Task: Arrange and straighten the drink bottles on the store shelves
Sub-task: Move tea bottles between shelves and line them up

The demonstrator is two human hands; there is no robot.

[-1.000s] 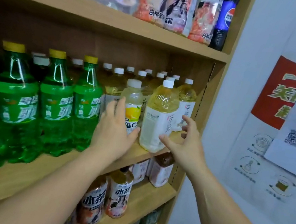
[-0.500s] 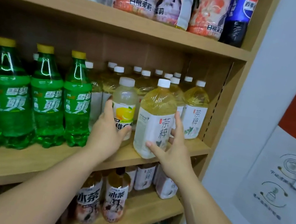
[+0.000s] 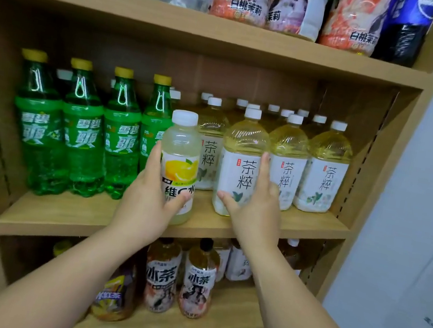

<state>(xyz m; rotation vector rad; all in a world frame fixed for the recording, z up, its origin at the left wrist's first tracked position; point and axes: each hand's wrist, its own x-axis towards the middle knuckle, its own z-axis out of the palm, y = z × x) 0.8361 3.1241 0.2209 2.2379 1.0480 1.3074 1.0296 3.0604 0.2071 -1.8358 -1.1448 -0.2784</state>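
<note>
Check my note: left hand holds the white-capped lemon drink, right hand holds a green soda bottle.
Wrong on one point. The head view shows the right hand holding a white-labelled tea bottle, not a green one. The left hand does hold the white-capped lemon drink.

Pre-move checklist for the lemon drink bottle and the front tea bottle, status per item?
1. Left hand grips lemon drink bottle: ok.
2. Right hand holds front tea bottle: ok.
3. Both bottles upright, labels facing out: ok.
4. Front tea bottle level with neighbouring tea bottles: not ok, it stands ahead of them.
5. Lemon drink bottle seated on shelf: cannot tell.
</note>
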